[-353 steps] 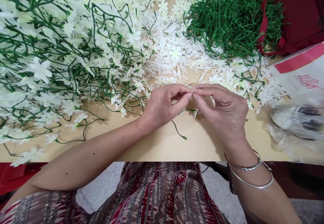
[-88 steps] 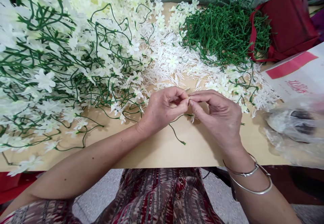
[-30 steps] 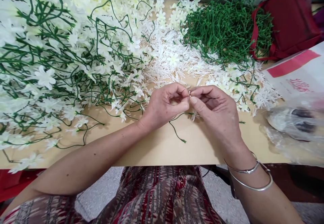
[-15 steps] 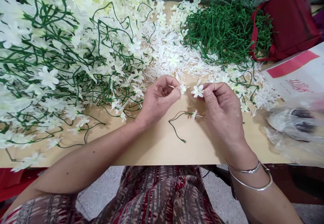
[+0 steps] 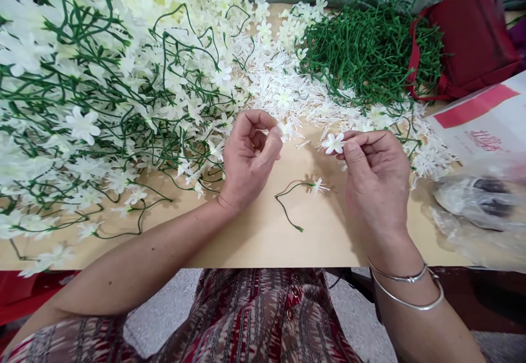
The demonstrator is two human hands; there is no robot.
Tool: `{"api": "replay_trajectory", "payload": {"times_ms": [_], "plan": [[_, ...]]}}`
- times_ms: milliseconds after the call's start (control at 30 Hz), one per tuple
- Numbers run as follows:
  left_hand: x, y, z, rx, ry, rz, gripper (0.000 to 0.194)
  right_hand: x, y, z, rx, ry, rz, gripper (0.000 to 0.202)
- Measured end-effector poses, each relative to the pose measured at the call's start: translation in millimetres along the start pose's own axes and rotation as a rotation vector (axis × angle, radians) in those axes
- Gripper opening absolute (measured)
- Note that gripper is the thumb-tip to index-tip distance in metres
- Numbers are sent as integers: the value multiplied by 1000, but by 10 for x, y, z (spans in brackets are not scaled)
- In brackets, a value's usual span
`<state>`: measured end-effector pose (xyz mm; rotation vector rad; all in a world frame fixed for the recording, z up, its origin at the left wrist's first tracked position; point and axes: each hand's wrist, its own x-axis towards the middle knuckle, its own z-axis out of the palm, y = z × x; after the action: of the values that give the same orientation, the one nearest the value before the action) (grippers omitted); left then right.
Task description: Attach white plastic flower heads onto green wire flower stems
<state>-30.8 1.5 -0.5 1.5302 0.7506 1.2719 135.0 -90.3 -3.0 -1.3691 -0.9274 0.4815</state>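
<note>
The hands [image 5: 316,160] are apart above the table [image 5: 246,242], the right pinching a white blossom [image 5: 333,143].

Both bare hands [image 5: 277,132] [image 5: 345,147] are pinching, held apart over the worktop [image 5: 320,242].
The left forearm [image 5: 152,253] is slanting in low across the near edge, elbow bending outside it, and the left wrist [image 5: 230,199] is tipping upward so that the thumb side is facing the onlooker; the thumb is meeting the index finger while the other fingers are curling loosely behind. The right forearm [image 5: 431,313] is coming steeply over the near edge toward its right corner, the right wrist [image 5: 396,245] lying nearly in line with the hand. That thumb is pressing flat against the bent index finger, and the remaining fingers are folding underneath, toward the palm.
</note>
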Motion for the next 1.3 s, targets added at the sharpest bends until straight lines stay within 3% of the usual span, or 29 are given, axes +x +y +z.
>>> {"api": "replay_trajectory", "payload": {"times_ms": [100, 233, 433, 500, 567, 733, 833, 1067, 1200, 1300], "plan": [[-37, -25, 0, 171, 18, 120, 11, -3, -10, 6, 8, -11, 7, 9], [-70, -34, 0, 301, -47, 222, 21, -14, -29, 16, 10, -43, 7, 7], [-95, 10, 24, 262, -315, 173, 19, -31, -92, 23, 52, -208, 18, 8], [-100, 14, 36, 246, -346, 146, 12, -37, -121, 35, 47, -267, 17, 9], [-100, 10, 44, 226, -322, 86, 10, -39, -134, 45, 17, -250, 17, 11], [-70, -32, 47, 10, -198, -95, 11, -27, -69, 34, -120, -58, -29, 4], [-52, -61, 53, -47, -119, -138, 12, 4, -18, 1, -243, -50, -90, 5], [-42, -73, 46, -41, -124, -177, 15, 249, -59, 94, -754, -453, -330, 25], [-13, -40, 18, -53, -113, -195, 22, 434, -168, 241, -1046, -617, -432, 23], [20, -13, 3, -57, -99, -234, 25, 538, -233, 286, -1133, -713, -438, 22]]}}
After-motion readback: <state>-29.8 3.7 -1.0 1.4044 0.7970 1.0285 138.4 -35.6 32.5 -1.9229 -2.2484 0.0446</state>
